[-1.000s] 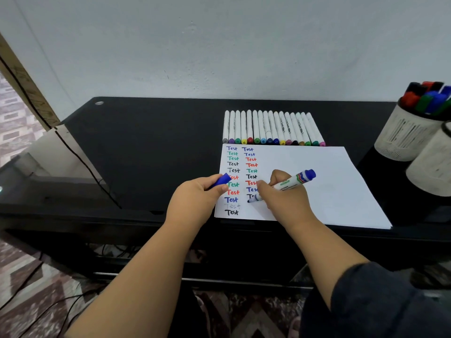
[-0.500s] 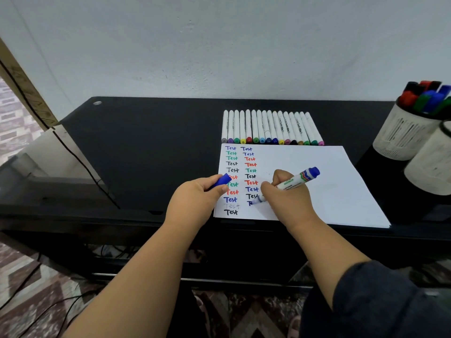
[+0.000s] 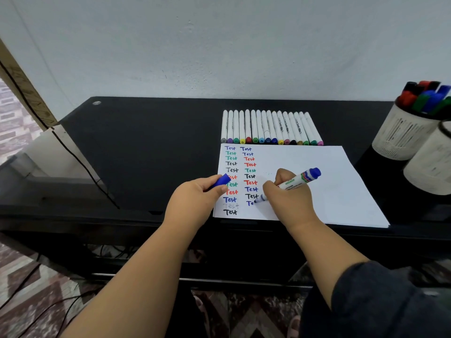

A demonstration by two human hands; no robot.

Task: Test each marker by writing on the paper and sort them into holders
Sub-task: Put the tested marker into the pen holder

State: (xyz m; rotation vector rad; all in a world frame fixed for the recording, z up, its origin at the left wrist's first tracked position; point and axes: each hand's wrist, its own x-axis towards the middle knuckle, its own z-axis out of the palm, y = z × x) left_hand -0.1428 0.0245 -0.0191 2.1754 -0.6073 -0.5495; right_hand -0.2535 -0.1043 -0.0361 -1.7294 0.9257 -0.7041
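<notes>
A white paper [image 3: 329, 189] lies on the black desk [image 3: 146, 147], with two columns of "Test" words in several colours at its left. My right hand [image 3: 289, 201] grips a blue marker [image 3: 296, 182], tip down on the paper at a blue "Te" low in the second column. My left hand [image 3: 195, 201] pinches the blue cap [image 3: 220, 180] at the paper's left edge. A row of white markers [image 3: 271, 128] lies just behind the paper. Two pale holders stand at the right: the far holder [image 3: 402, 135] has several markers in it, the near holder [image 3: 432, 164] is cut off by the frame.
The desk's front edge [image 3: 122, 213] runs just below the paper. A tilted board with a black cable [image 3: 80, 164] leans at the left. Patterned floor with cables [image 3: 36, 289] lies below the desk. A dark sleeve [image 3: 390, 301] covers my right upper arm.
The right hand has moved the marker tip along the second column's lowest line, and the blue word has grown to "Te". The left hand keeps the cap in place.
</notes>
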